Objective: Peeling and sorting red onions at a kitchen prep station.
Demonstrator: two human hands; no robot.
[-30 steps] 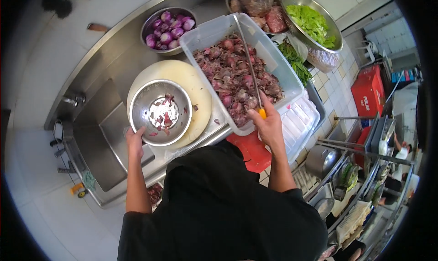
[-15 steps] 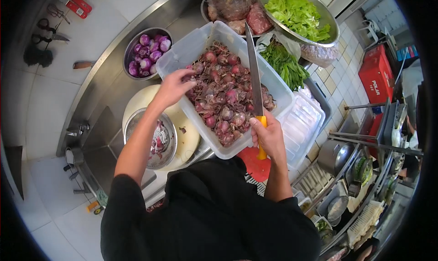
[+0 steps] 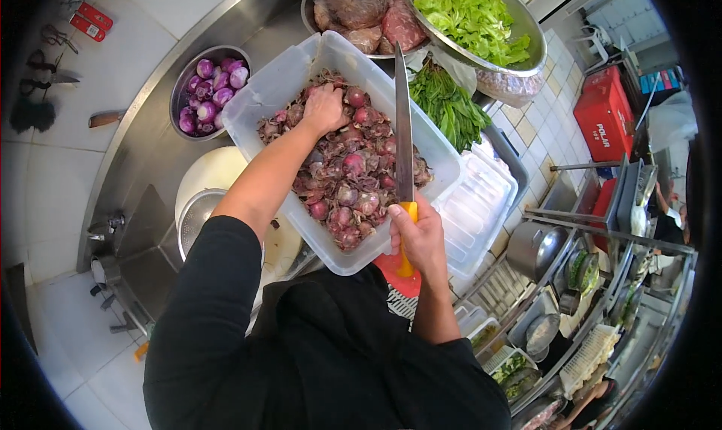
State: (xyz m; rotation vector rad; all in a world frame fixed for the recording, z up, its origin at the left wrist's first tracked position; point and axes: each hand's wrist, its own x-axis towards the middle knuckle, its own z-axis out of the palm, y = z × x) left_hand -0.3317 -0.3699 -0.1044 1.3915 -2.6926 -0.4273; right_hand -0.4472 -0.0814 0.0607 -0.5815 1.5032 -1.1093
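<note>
A translucent plastic tub [image 3: 320, 246] holds a heap of unpeeled red onions [image 3: 353, 165] and loose dry skins. My left hand [image 3: 326, 110] reaches into the far part of the heap, its fingertips hidden among the onions. A large kitchen knife [image 3: 404, 129] is in my right hand [image 3: 421, 234], which is closed round its yellow handle at the tub's right side. The long blade points away from me, over the tub's right edge. Left of the tub, a steel bowl [image 3: 179, 92] contains peeled purple onions [image 3: 214, 92]. A metal colander [image 3: 197, 218] rests on a round pale board [image 3: 207, 171], partly behind my left arm.
Beyond the tub are bagged meat [image 3: 361, 9] and a steel bowl of lettuce [image 3: 470, 24]. Leafy greens [image 3: 447, 107] and a clear-lidded container [image 3: 481, 204] lie to the right. A sink [image 3: 154, 280] is at left; metal shelving [image 3: 602, 234] with pans stands at right.
My left hand has gone from the tub's left edge down into the onions. The view has shifted slightly; my right hand still holds the knife upright.
</note>
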